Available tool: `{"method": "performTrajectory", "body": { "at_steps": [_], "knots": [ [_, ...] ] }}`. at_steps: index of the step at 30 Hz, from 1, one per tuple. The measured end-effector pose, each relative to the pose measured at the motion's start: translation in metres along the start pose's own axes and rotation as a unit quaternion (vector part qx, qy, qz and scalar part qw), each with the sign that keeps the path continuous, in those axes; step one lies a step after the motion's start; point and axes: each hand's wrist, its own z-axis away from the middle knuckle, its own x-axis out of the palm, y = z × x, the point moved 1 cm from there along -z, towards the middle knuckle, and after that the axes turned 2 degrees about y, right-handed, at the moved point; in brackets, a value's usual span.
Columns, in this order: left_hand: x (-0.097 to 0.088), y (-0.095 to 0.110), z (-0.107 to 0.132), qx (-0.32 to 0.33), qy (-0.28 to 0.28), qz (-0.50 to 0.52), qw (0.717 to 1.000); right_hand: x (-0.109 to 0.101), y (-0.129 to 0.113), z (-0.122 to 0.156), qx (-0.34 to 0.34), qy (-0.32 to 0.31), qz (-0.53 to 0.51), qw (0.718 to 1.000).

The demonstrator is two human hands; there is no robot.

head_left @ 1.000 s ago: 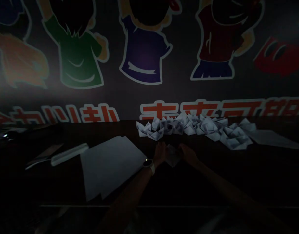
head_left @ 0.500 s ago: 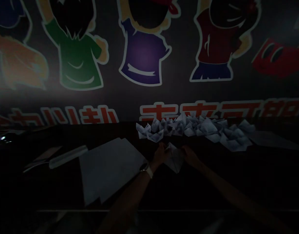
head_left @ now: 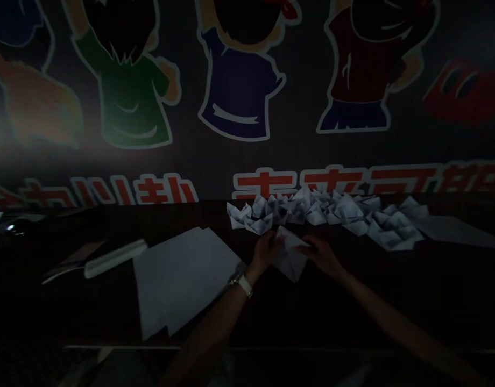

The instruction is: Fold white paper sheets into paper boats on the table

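Between my two hands is a piece of folded white paper (head_left: pixel 291 258), diamond-shaped, with creases meeting near its middle. My left hand (head_left: pixel 267 250), with a white-strapped watch (head_left: pixel 243 282) on the wrist, grips its left side. On the right side, my right hand (head_left: pixel 320 255) holds the edge, thumb over the paper. The fingers beneath are hidden, and the picture is very dark. Just beyond the hands lies a heap of folded paper boats (head_left: pixel 344 210). A stack of flat white sheets (head_left: pixel 186 279) rests left of my left forearm.
On the left of the dark table are a long white bar-like object (head_left: pixel 116 259) and a thin flat item (head_left: pixel 76 258). Another white sheet (head_left: pixel 459 231) lies at the right behind the boats. A wall with painted cartoon figures (head_left: pixel 235 91) stands behind the table.
Both hands have shifted their hold on the folded paper, and it is turned slightly, with its top more opened out. My right hand sits a little farther right. The view has moved slightly.
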Motion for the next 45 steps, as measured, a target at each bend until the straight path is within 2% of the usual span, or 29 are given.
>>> {"method": "performTrajectory", "body": {
  "at_steps": [4, 11, 18, 25, 34, 41, 45],
  "knots": [
    [-0.003, 0.000, -0.002, -0.011, 0.019, 0.002, 1.000, -0.001, -0.004, 0.001, 0.007, -0.010, -0.003, 1.000],
    [0.000, -0.004, -0.002, -0.037, 0.050, 0.020, 0.998, -0.004, -0.009, 0.000, 0.023, 0.025, -0.012, 0.999],
    [0.003, -0.002, 0.001, -0.031, 0.064, 0.030, 0.997, -0.001, -0.007, -0.001, 0.058, 0.086, -0.106, 0.989],
    [0.006, -0.002, 0.003, -0.032, 0.072, 0.022, 0.997, 0.005, -0.005, 0.002, 0.142, 0.049, -0.251, 0.956],
    [0.005, 0.002, 0.003, -0.046, 0.111, 0.036, 0.992, 0.007, 0.004, 0.002, 0.171, 0.030, -0.300, 0.938],
    [0.006, 0.000, 0.002, -0.064, 0.117, 0.055, 0.990, 0.007, -0.003, 0.003, 0.184, 0.057, -0.309, 0.931],
    [0.005, 0.004, 0.003, -0.079, 0.126, 0.066, 0.987, 0.006, -0.008, 0.004, 0.189, 0.046, -0.311, 0.930]
  ]
}}
